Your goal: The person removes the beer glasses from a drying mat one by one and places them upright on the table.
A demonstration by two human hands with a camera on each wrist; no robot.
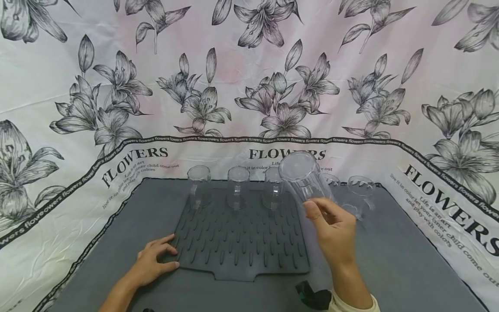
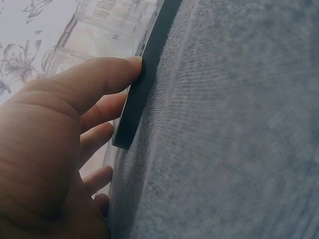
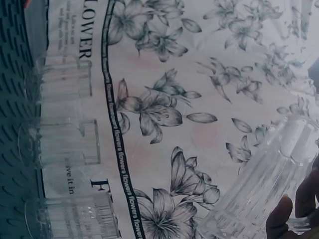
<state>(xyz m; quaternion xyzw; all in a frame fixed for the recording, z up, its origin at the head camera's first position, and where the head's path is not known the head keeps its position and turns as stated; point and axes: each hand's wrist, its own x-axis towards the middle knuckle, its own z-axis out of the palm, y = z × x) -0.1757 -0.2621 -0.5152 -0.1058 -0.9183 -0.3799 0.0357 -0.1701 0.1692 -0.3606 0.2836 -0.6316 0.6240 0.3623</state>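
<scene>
My right hand (image 1: 335, 229) grips a clear ribbed glass (image 1: 306, 177) near its lower end. The glass is tilted, raised over the back right of a dark ridged drying mat (image 1: 241, 255). Thumb and fingers of my left hand (image 1: 153, 260) touch the mat's left edge; the left wrist view shows the thumb against the mat's side (image 2: 144, 84). Along the mat's back part stand a left glass (image 1: 199, 186), a middle glass (image 1: 238, 188) and a right glass (image 1: 272, 190). The held glass (image 3: 264, 184) is apart from them in the right wrist view.
Right of the mat stand more clear glasses, one (image 1: 360, 193) in plain sight and another (image 1: 332, 180) partly hidden behind the held glass. A dark strap-like object (image 1: 312, 297) is by my right wrist. A flower-print cloth (image 1: 273, 99) rises behind the grey table (image 1: 397, 260).
</scene>
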